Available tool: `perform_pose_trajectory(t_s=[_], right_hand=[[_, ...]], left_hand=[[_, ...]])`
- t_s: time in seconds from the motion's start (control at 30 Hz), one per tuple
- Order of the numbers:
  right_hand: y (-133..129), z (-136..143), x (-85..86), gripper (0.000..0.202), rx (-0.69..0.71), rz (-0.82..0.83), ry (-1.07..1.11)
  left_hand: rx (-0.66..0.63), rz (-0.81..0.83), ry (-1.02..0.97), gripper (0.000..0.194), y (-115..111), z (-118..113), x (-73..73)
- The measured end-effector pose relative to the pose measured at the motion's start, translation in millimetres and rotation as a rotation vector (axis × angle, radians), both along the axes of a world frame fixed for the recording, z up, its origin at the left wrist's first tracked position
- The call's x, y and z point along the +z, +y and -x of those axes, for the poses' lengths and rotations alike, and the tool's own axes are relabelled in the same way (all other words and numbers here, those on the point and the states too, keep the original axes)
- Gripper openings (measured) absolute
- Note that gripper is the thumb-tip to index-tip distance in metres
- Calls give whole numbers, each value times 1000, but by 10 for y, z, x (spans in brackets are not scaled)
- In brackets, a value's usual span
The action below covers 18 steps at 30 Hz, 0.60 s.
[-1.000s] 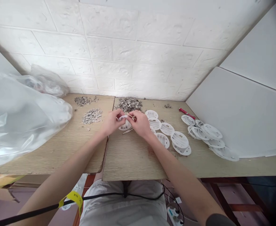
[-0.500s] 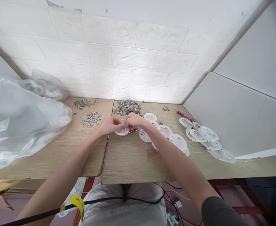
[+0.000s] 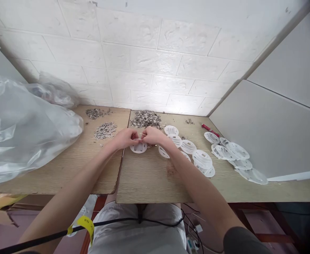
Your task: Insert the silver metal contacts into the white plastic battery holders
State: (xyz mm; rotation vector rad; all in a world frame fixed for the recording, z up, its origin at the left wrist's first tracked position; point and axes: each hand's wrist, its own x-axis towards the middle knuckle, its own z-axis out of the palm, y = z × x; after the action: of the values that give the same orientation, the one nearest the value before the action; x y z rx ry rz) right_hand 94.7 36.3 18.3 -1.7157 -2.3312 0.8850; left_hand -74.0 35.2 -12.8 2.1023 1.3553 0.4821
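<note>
A round white plastic disc (image 3: 139, 148) with slots in it is between my two hands, just right of the table seam. My left hand (image 3: 127, 138) pinches its upper left edge. My right hand (image 3: 151, 135) has its fingers closed at the disc's upper right edge; whatever small piece is between them is hidden. Beside my right hand, a thin metallic item (image 3: 151, 145) lies partly covered. Behind the hands spreads a heap of small metal parts (image 3: 146, 119). More white discs (image 3: 202, 159) lie to the right, some overlapping, partly under my right forearm.
Smaller piles of metal pieces (image 3: 105, 130) lie on the left board. A large clear plastic bag (image 3: 33, 130) fills the left side. Another group of discs (image 3: 236, 151) and a red tool-like item (image 3: 210, 130) lie by the right panel. A white brick wall (image 3: 170, 63) stands behind.
The disc between my hands is turned flatter toward me and shows more of its face. My hands stay close together on it. The whole view has shifted slightly.
</note>
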Motion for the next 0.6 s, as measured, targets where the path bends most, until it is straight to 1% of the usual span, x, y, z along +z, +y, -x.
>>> perform_pose_trajectory(t_s=[0.07, 0.13, 0.2, 0.23, 0.3, 0.37, 0.4, 0.5, 0.6], right_hand=[[-32, 3, -10, 12, -1, -44, -18], [-58, -12, -37, 13, 14, -64, 12], [-81, -37, -66, 15, 31, -88, 47], [-94, -49, -78, 16, 34, -100, 60], [-123, -69, -92, 15, 18, -123, 74], [-155, -79, -101, 15, -13, -154, 72], [-171, -81, -108, 16, -29, -174, 62], [-209, -84, -141, 19, -70, -243, 24], [-232, -83, -186, 21, -115, -307, -2]], left_hand=[[-5, -19, 10, 20, 6, 20, -18], [-19, -19, -5, 23, 7, 36, -16], [-32, -39, -55, 31, 9, 54, 5], [-18, -69, -90, 35, 11, 66, 22], [66, -169, -151, 39, 21, 106, 58], [200, -295, -160, 35, 35, 172, 87], [267, -357, -134, 32, 45, 216, 93], [437, -487, 39, 28, 77, 385, 65], [572, -481, 239, 29, 111, 553, -13]])
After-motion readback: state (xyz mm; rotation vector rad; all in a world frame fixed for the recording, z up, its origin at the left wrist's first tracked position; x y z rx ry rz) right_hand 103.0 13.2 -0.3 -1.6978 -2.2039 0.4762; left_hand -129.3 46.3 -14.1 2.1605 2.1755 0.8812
